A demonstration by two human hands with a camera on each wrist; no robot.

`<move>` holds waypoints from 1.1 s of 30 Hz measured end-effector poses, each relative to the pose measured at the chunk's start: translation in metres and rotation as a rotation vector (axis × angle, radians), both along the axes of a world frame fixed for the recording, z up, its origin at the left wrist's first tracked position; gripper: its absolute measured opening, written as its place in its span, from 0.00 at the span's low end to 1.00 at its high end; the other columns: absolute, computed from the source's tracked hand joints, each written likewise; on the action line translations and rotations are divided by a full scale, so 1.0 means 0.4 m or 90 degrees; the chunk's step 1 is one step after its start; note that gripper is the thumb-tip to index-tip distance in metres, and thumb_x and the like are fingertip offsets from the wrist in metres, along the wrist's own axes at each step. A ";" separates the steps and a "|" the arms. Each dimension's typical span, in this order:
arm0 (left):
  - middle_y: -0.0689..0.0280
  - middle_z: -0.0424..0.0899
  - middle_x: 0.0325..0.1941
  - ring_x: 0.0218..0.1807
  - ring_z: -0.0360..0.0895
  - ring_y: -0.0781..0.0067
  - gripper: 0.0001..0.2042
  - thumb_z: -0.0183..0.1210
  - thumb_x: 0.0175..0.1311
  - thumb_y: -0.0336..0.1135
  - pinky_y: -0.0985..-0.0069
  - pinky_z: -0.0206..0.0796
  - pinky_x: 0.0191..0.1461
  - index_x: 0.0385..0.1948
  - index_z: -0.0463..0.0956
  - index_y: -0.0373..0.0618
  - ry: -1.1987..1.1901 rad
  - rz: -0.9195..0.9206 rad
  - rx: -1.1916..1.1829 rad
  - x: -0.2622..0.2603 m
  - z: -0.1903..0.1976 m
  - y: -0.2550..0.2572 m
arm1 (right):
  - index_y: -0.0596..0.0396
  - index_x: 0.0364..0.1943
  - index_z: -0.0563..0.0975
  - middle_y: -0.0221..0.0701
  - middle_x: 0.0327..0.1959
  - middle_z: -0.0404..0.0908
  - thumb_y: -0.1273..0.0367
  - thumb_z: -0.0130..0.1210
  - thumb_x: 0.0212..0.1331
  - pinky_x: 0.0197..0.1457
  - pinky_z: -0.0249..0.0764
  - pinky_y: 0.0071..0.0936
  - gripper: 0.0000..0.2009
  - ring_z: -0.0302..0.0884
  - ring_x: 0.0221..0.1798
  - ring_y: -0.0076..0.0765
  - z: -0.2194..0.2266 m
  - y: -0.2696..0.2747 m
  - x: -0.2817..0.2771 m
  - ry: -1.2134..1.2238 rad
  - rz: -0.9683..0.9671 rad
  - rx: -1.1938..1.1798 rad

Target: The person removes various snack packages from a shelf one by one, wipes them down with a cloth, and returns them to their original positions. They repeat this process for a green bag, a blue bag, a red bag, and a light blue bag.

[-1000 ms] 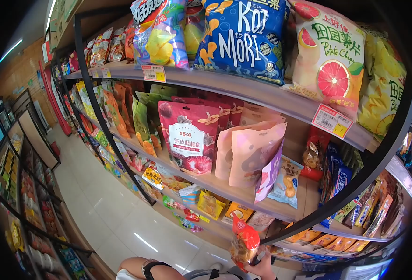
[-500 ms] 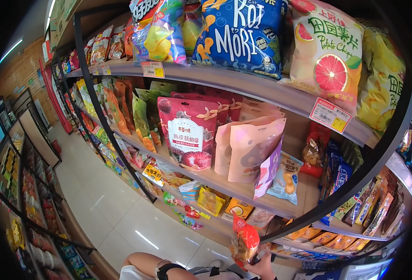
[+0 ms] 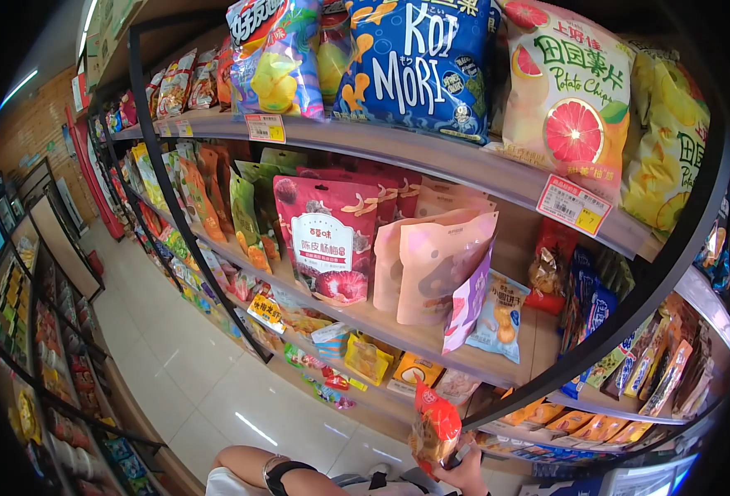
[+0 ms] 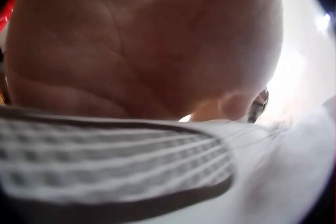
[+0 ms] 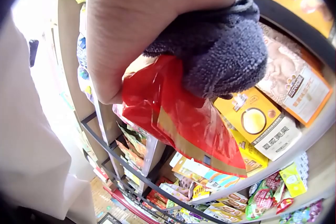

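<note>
My right hand point(image 3: 466, 476), low in the head view, grips a red and clear snack bag point(image 3: 437, 426) with brownish contents. In the right wrist view, the fingers curl round the red bag point(image 5: 181, 113) and a dark grey terry cloth point(image 5: 228, 50) bunched against it. Bag and cloth hang in front of the lower shelves. My left hand point(image 4: 147, 40) fills the left wrist view as a close, blurred palm above a ribbed grey-white band point(image 4: 115, 163); its fingers are hidden. A forearm with a black strap point(image 3: 289, 474) shows at the bottom of the head view.
A store shelf carries a purple-pink pouch point(image 3: 470, 310), a blue biscuit bag point(image 3: 499, 318) and a dark red pouch point(image 3: 325, 240). Chip bags point(image 3: 567, 91) stand above. A black curved frame bar point(image 3: 605, 351) runs close beside my right hand. Another shelf unit lines the aisle's left.
The head view has shifted slightly, so the shelves sit a little further left. My right hand keeps its grip on the red snack bag.
</note>
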State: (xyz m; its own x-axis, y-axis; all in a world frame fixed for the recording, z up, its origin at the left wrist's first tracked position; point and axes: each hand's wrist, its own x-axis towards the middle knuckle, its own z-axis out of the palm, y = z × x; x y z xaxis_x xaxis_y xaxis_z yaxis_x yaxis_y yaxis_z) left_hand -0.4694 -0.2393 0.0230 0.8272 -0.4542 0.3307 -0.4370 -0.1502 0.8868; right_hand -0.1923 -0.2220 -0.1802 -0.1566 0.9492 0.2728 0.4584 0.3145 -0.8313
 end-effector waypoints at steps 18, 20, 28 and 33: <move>0.36 0.51 0.73 0.76 0.48 0.38 0.54 0.40 0.58 0.77 0.58 0.47 0.75 0.69 0.52 0.26 0.135 0.044 -0.063 -0.052 -0.005 0.011 | 0.62 0.41 0.77 0.35 0.38 0.79 0.62 0.71 0.33 0.49 0.73 0.29 0.28 0.77 0.40 0.36 0.027 0.004 -0.026 0.004 0.007 0.029; 0.35 0.51 0.73 0.74 0.52 0.39 0.54 0.44 0.59 0.75 0.59 0.48 0.75 0.69 0.50 0.26 -0.012 -0.011 -0.048 -0.062 0.009 0.025 | 0.63 0.41 0.75 0.35 0.38 0.80 0.63 0.72 0.33 0.49 0.73 0.28 0.28 0.77 0.40 0.33 0.024 0.005 -0.030 0.044 0.013 0.003; 0.34 0.51 0.73 0.76 0.47 0.39 0.54 0.41 0.58 0.77 0.59 0.46 0.76 0.67 0.55 0.25 0.107 -0.010 -0.076 -0.058 -0.007 0.038 | 0.63 0.42 0.74 0.36 0.38 0.80 0.62 0.72 0.32 0.49 0.73 0.28 0.30 0.78 0.41 0.33 0.020 -0.001 -0.028 -0.009 0.006 0.031; 0.33 0.57 0.70 0.74 0.54 0.37 0.52 0.44 0.58 0.75 0.57 0.54 0.71 0.65 0.60 0.25 -0.059 -0.092 -0.128 -0.058 0.016 0.044 | 0.61 0.42 0.77 0.36 0.38 0.80 0.61 0.71 0.33 0.49 0.74 0.31 0.28 0.78 0.41 0.37 0.004 -0.012 -0.027 -0.015 -0.014 0.026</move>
State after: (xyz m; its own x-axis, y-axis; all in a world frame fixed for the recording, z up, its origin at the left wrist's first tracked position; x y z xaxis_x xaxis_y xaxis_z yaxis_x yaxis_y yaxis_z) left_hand -0.4927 -0.2218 0.0295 0.7199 -0.4831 0.4984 -0.5223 0.0957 0.8473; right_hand -0.2030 -0.2269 -0.1787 -0.1430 0.9405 0.3084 0.4851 0.3382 -0.8064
